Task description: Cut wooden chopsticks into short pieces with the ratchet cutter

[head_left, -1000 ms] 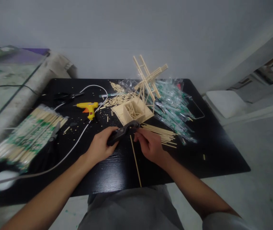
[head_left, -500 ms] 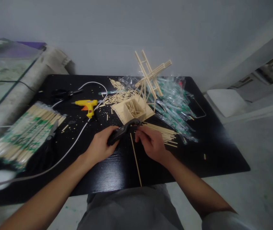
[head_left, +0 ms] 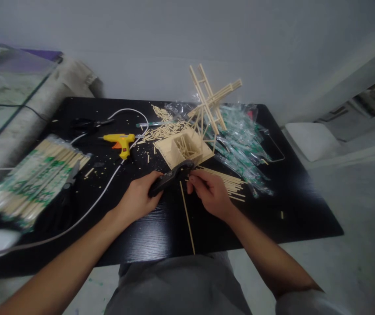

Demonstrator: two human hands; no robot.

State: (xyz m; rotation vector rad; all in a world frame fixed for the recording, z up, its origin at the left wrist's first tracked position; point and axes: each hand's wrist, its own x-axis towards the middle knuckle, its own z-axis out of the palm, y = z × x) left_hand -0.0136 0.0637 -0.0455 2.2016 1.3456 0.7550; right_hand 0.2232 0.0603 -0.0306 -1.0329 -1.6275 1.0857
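Note:
My left hand [head_left: 141, 192] is wrapped around a dark, curved hand tool [head_left: 168, 180]; its exact kind is too dim to make out. By the tool's far end, my right hand [head_left: 211, 192] is closed in a pinch, and whatever lies between its fingertips is hidden. A single thin wooden stick [head_left: 187, 218] lies between the hands, pointing to the table's front edge. Just beyond the tool stands a windmill-like stick model [head_left: 207, 103] on a wooden base board [head_left: 164, 148], with a box [head_left: 176, 154] full of short stick pieces. More loose sticks [head_left: 235, 188] lie beside my right hand.
A yellow glue gun [head_left: 121, 141] rests left of centre, its white cable [head_left: 105, 192] curving across the black table [head_left: 292, 192]. Packed sticks [head_left: 36, 175] and scissors [head_left: 65, 192] lie at left. Cut pieces [head_left: 164, 129] and plastic wrappers [head_left: 240, 135] cover the back.
The view has shifted slightly. Both hands keep nearly the same pose around the dark tool, and nothing has plainly been picked up or let go.

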